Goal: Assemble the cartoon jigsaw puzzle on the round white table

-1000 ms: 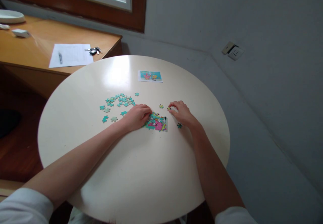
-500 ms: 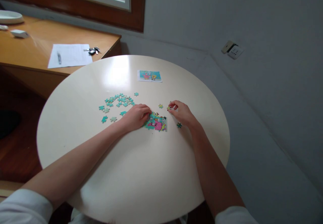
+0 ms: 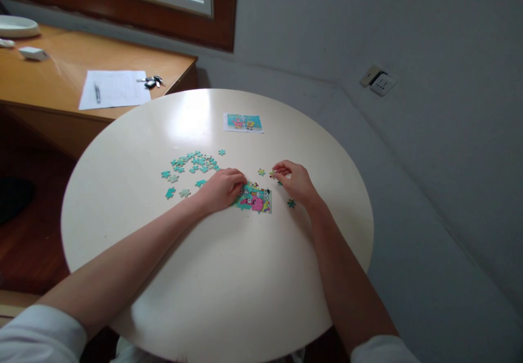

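My left hand (image 3: 224,188) rests on the table with curled fingers, its fingertips on the upper left edge of a partly joined jigsaw puzzle (image 3: 257,203) with a pink cartoon figure. Right of and just above that puzzle, my right hand (image 3: 297,182) pinches a small yellowish puzzle piece (image 3: 272,175) between thumb and fingers. A loose yellow piece (image 3: 261,172) lies to the left of those fingertips. Under the right hand a dark green piece (image 3: 291,203) lies apart, and another piece (image 3: 280,183) partly shows below the thumb.
Several loose teal pieces (image 3: 200,161) lie scattered left of the puzzle, some face down. Farther back on the round white table (image 3: 212,286) is a small picture sheet (image 3: 244,123). A wooden desk (image 3: 122,49) at the left holds paper (image 3: 116,90) and keys (image 3: 152,82).
My right hand has shifted slightly, its pinched piece now a little further left and nearer the loose yellow piece. A piece beneath its thumb has come into view. My left hand stays put.
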`<action>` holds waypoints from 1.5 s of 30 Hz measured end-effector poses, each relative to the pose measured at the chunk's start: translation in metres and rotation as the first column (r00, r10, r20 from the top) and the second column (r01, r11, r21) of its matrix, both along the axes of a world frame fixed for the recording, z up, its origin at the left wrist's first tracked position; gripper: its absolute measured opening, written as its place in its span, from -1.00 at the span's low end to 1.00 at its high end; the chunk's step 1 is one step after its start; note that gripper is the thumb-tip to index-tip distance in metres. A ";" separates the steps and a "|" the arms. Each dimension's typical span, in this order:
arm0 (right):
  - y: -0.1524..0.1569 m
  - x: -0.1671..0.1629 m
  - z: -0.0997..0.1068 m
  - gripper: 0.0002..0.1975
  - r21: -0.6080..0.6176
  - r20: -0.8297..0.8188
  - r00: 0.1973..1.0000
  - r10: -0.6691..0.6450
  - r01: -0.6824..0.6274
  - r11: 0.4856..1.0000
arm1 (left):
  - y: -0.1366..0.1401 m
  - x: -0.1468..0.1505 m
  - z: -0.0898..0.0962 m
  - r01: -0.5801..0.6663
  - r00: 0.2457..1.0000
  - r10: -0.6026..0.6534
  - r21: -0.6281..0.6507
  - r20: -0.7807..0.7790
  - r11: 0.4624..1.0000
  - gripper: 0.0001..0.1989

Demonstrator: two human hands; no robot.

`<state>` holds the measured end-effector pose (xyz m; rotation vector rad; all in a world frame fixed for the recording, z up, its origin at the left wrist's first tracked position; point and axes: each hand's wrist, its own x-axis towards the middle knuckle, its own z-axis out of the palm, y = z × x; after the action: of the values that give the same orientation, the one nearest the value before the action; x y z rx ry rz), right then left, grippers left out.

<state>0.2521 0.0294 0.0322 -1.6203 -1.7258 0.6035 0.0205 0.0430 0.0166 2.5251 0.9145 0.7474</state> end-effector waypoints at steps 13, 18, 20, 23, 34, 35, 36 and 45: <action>-0.004 -0.010 -0.001 -0.86 -0.106 -0.168 0.963 0.211 -0.231 0.967 | 0.000 0.000 -0.001 0.004 1.000 -0.004 -0.002 0.011 1.000 -0.74; -0.004 -0.012 0.001 -0.87 -0.128 -0.147 0.955 0.256 -0.275 0.953 | -0.002 0.000 -0.001 0.037 0.999 -0.037 0.001 0.034 0.999 -0.77; -0.004 -0.013 0.001 -0.88 -0.130 -0.153 0.953 0.261 -0.281 0.951 | -0.003 0.000 -0.001 0.059 0.998 -0.059 0.002 0.024 0.998 -0.78; -0.003 -0.013 -0.001 -0.88 -0.135 -0.168 0.949 0.266 -0.289 0.948 | -0.003 0.000 -0.002 0.074 0.997 -0.074 -0.007 -0.004 0.997 -0.77; -0.001 -0.014 -0.007 -0.87 -0.132 -0.119 0.956 0.267 -0.282 0.950 | -0.003 -0.001 -0.004 0.079 0.995 -0.080 -0.018 -0.067 0.997 -0.73; -0.001 -0.014 -0.007 -0.87 -0.130 -0.107 0.957 0.268 -0.281 0.951 | -0.003 0.000 -0.004 0.079 0.994 -0.080 -0.018 -0.070 0.997 -0.73; -0.001 -0.014 -0.007 -0.87 -0.129 -0.098 0.958 0.270 -0.281 0.951 | -0.003 0.000 -0.004 0.079 0.994 -0.080 -0.018 -0.073 0.997 -0.73; -0.002 -0.014 -0.006 -0.88 -0.131 -0.065 0.958 0.280 -0.286 0.949 | -0.004 -0.001 -0.004 0.081 0.993 -0.082 -0.015 -0.081 0.997 -0.73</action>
<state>0.2380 0.0279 0.0262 -1.4466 -1.9351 0.9100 0.0200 0.0394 0.0122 2.5820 0.8332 0.6166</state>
